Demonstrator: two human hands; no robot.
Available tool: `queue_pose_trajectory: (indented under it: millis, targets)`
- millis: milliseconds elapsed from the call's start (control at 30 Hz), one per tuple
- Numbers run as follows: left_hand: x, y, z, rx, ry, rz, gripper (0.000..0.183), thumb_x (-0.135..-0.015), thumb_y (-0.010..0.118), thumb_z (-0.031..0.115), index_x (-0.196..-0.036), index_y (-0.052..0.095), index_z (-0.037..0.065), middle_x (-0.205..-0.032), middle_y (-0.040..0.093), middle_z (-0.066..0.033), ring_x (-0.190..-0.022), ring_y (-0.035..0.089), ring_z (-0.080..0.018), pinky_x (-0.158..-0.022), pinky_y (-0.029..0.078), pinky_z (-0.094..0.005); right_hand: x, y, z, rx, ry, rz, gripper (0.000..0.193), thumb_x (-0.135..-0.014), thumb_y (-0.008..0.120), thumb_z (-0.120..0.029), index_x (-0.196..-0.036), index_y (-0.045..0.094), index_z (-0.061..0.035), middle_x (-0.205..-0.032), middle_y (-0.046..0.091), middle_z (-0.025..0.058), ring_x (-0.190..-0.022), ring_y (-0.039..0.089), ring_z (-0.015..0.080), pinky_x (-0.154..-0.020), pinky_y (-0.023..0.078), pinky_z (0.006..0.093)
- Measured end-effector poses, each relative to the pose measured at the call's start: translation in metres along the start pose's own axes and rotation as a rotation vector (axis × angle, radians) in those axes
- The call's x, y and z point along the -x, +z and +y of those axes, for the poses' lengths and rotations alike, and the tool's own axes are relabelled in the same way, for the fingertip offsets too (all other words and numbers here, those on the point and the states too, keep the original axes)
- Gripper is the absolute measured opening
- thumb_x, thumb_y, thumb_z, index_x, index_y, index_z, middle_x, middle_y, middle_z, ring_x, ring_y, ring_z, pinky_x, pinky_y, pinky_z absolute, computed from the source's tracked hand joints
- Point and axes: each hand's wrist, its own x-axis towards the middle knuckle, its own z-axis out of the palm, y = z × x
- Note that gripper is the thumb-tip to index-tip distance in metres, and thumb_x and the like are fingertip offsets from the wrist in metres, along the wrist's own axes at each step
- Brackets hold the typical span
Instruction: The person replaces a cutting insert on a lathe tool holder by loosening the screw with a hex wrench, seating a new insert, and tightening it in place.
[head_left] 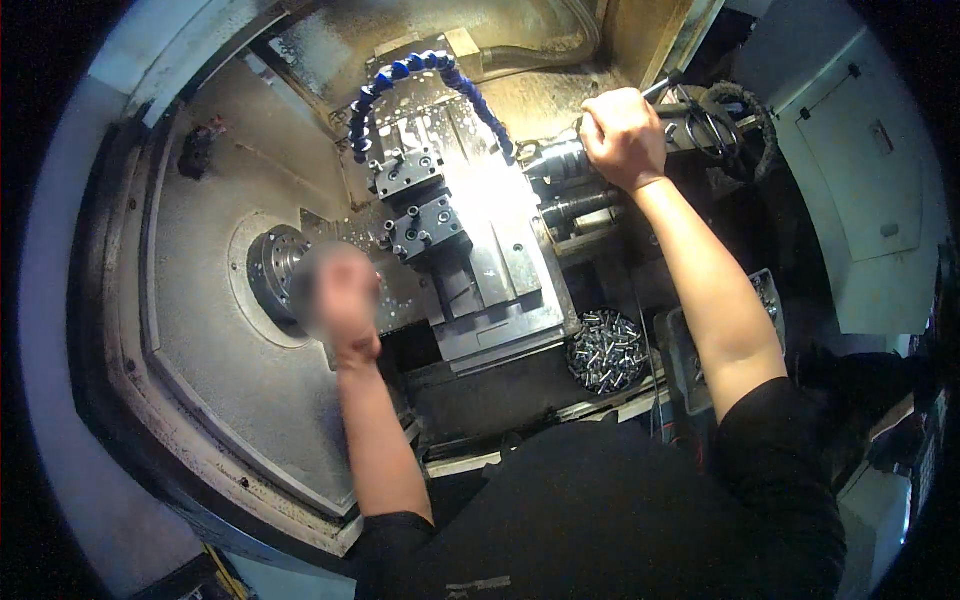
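At the spindle chuck (268, 272) of a lathe, my left hand (345, 295) is in front of the round face; its fingers are smeared, and anything it holds cannot be made out. My right hand (625, 138) is closed at the far right, fingers wrapped round a dark lever handle (662, 88) whose end sticks out beyond the fist. Just left of that fist lies a bright metal cylindrical spindle (555, 162). Between my hands, two black tool holders (425, 228) with upright bolts are fixed on the metal slide (500, 265).
A blue segmented coolant hose (408, 68) arches over the slide into bright glare. A round container of small metal pins (607, 352) stands at the slide's near right, beside a grey bin (683, 365) under my right arm. Cables (735, 130) hang at the far right.
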Motion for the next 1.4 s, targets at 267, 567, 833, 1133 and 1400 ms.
queue_pose_trajectory:
  millis: [267, 567, 833, 1133, 1400]
  targets:
    - [0.084, 0.131, -0.035, -0.861, 0.584, -0.196, 0.011, -0.088, 0.081, 0.016, -0.098, 0.077, 0.012, -0.098, 0.067, -0.0065, -0.102, 0.063, -0.0298, -0.090, 0.048, -0.0440, 0.004, 0.003, 0.003, -0.001, 0.024, -0.012, 0.013, -0.087, 0.070, -0.026, -0.086, 0.074, -0.0130, -0.090, 0.071, 0.0084, -0.095, 0.067, 0.0312, -0.089, 0.055, 0.0440]
    - [0.085, 0.133, -0.033, -1.141, 0.613, -0.159, 0.018, -0.089, 0.079, 0.021, -0.105, 0.077, 0.014, -0.104, 0.067, -0.0052, -0.109, 0.061, -0.0290, -0.097, 0.045, -0.0454, 0.007, 0.001, 0.005, -0.003, 0.034, 0.015, 0.013, -0.087, 0.071, -0.026, -0.084, 0.073, -0.0129, -0.087, 0.069, 0.0085, -0.092, 0.066, 0.0311, -0.087, 0.055, 0.0442]
    - [0.078, 0.091, -0.038, -1.186, 0.512, -0.041, 0.019, -0.091, 0.075, 0.016, -0.109, 0.076, 0.010, -0.106, 0.065, -0.0104, -0.104, 0.061, -0.0334, -0.093, 0.048, -0.0472, 0.003, -0.002, 0.006, -0.026, 0.041, 0.016, 0.014, -0.088, 0.071, -0.027, -0.086, 0.074, -0.0133, -0.086, 0.069, 0.0086, -0.092, 0.066, 0.0309, -0.087, 0.056, 0.0446]
    - [0.065, 0.090, -0.030, -1.356, 0.450, -0.174, 0.018, -0.089, 0.078, 0.024, -0.097, 0.067, 0.012, -0.098, 0.061, -0.0111, -0.097, 0.061, -0.0346, -0.085, 0.049, -0.0494, 0.001, -0.002, 0.000, -0.049, 0.074, -0.077, 0.013, -0.087, 0.073, -0.019, -0.094, 0.077, -0.0092, -0.096, 0.075, 0.0113, -0.096, 0.069, 0.0337, -0.091, 0.056, 0.0455]
    - [0.067, 0.080, -0.042, -1.090, 0.517, -0.071, 0.010, -0.097, 0.068, 0.016, -0.100, 0.062, 0.009, -0.096, 0.064, -0.0135, -0.095, 0.063, -0.0346, -0.085, 0.050, -0.0484, 0.001, -0.002, -0.008, -0.020, 0.046, -0.069, 0.011, -0.089, 0.071, -0.020, -0.090, 0.074, -0.0097, -0.094, 0.072, 0.0128, -0.095, 0.068, 0.0345, -0.086, 0.055, 0.0466]
